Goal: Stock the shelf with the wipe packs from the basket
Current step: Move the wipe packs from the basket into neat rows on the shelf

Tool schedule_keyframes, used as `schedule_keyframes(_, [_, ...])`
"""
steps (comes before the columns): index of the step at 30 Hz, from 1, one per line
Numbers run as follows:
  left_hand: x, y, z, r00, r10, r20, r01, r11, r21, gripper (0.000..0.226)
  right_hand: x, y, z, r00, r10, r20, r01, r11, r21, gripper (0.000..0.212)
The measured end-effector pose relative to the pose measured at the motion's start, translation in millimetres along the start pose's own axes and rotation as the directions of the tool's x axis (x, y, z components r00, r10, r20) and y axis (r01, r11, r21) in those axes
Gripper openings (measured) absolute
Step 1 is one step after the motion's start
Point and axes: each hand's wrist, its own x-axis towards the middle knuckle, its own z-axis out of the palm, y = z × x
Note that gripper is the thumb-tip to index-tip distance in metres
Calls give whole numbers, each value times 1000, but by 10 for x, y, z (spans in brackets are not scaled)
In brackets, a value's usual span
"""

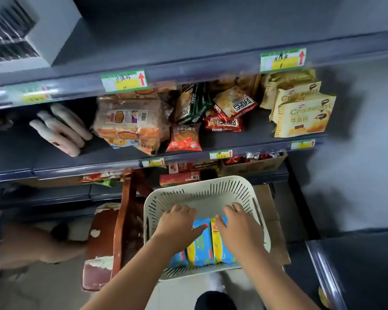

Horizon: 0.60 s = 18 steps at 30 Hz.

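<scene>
Both forearms reach down from the bottom edge into the white slotted basket, which sits below the shelf front, beside a worn wooden chair. Left hand is spread, fingers loosely extended, palm down over the left part of the wipe packs; thumb tip touches the top of a blue pack. Right hand is likewise flat and spread, resting on the yellow-striped pack at the right. Neither hand is closed around anything; no pack is lifted.

Packs: at least three visible, lying side by side in the near half of the basket, long axes parallel, running from the near rim toward the shelf. Wrappers are blue with yellow bands and a small red mark near the far end. Print too blurred to read. Far half of the basket floor is bare.

Shelf level above the basket holds bread bags, red and green snack packets and cream croissant boxes, with green-and-yellow price tags on the shelf edges.
</scene>
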Motion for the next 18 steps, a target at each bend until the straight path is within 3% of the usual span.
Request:
schedule_keyframes(4, [360, 69, 263, 991, -10, 131, 8, 1000, 14, 50, 230, 72, 297, 996, -15, 84, 16, 1000, -14, 38])
schedule_keyframes(8, [568, 101, 500, 981, 2, 194, -8, 999, 32, 44, 383, 109, 528, 998, -14, 59, 18, 998, -68, 32])
schedule_keyframes(18, [656, -64, 536, 992, 87, 94, -79, 994, -78, 40, 301, 120, 720, 996, -20, -92, 12, 996, -89, 27])
